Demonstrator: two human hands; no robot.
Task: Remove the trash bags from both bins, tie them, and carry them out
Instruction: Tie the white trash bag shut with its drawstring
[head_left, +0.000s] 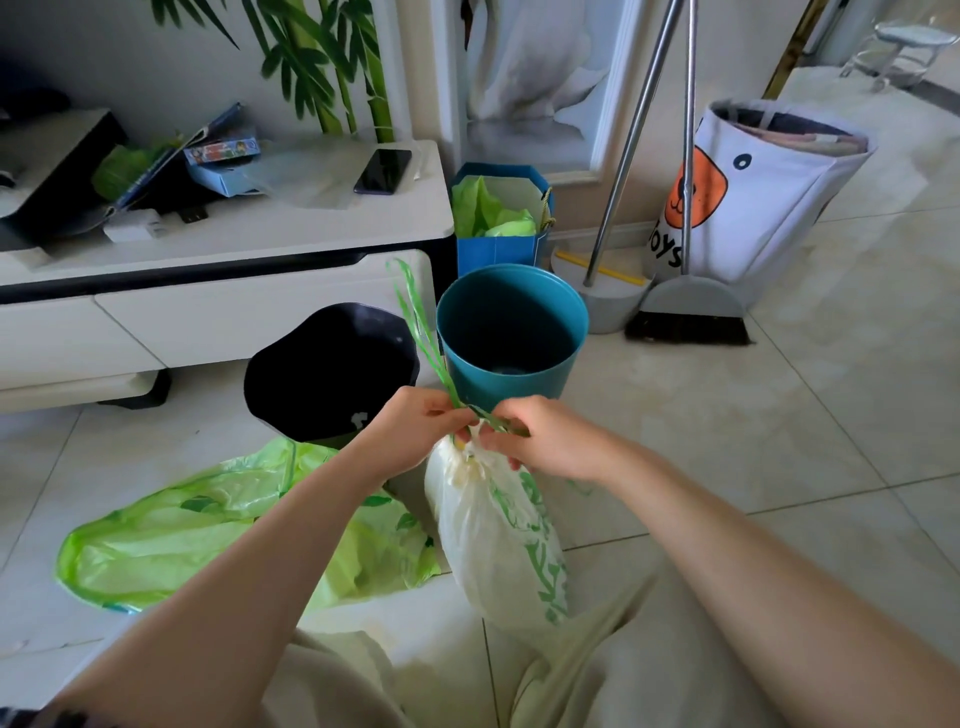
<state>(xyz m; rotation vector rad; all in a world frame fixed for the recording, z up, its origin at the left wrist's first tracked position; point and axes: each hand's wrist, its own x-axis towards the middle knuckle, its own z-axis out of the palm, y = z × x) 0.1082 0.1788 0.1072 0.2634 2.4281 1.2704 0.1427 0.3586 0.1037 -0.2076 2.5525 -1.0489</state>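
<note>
A white trash bag (498, 540) with green print hangs at the centre, its neck gathered tight. My left hand (410, 436) pinches the green drawstring (421, 332), whose loop sticks up past the bins. My right hand (540, 439) pinches the other end of the drawstring just above the bag's neck. A light green trash bag (171, 540) lies flat and open-mouthed on the tiles at the left. Behind my hands stand a black bin (332, 369) and a teal bin (511, 332), both without liners.
A white TV cabinet (234, 270) with a phone (383, 170) and clutter runs along the left. A blue paper bag (498, 218), a dustpan and broom (685, 312) and a white toy basket (763, 197) stand by the wall. Tiled floor (779, 441) stretches right.
</note>
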